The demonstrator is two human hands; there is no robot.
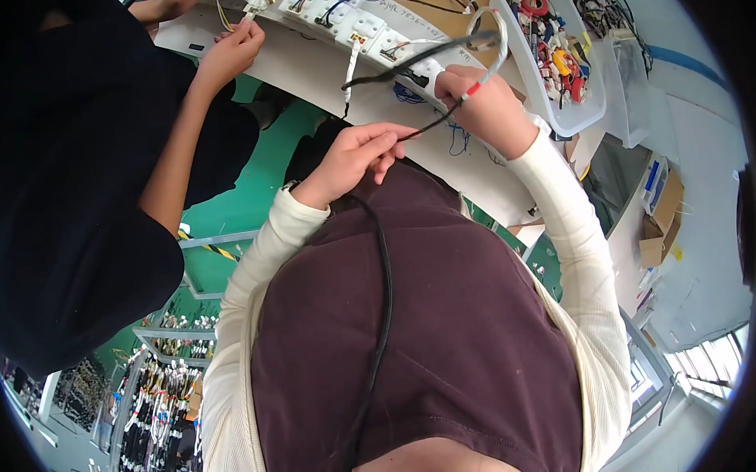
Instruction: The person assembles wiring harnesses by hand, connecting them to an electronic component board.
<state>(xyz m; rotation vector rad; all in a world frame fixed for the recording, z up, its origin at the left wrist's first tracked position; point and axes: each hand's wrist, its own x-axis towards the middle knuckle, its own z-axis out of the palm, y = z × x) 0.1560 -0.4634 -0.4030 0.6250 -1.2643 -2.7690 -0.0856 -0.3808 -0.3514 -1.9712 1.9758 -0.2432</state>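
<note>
My left hand (354,159) pinches a black cable (385,277) between thumb and fingers. From there the cable hangs down over my dark apron. Its other stretch runs up to the right, past a red band (473,89) and a white section (501,53) that loops near my right wrist. My right hand (492,107) is curled at the right end of a row of white socket blocks (371,28), against the last block. Its fingertips are mostly hidden, so what they grip cannot be made out. A thick black cable end (413,62) crosses above the row.
At left a co-worker's hand (234,54) holds a white connector (256,5) with wires. A clear plastic bin (578,129) of coloured parts stands right of the blocks. Thin blue wires (456,137) hang at the table edge (306,89). Behind, a rack (154,394) holds many cables.
</note>
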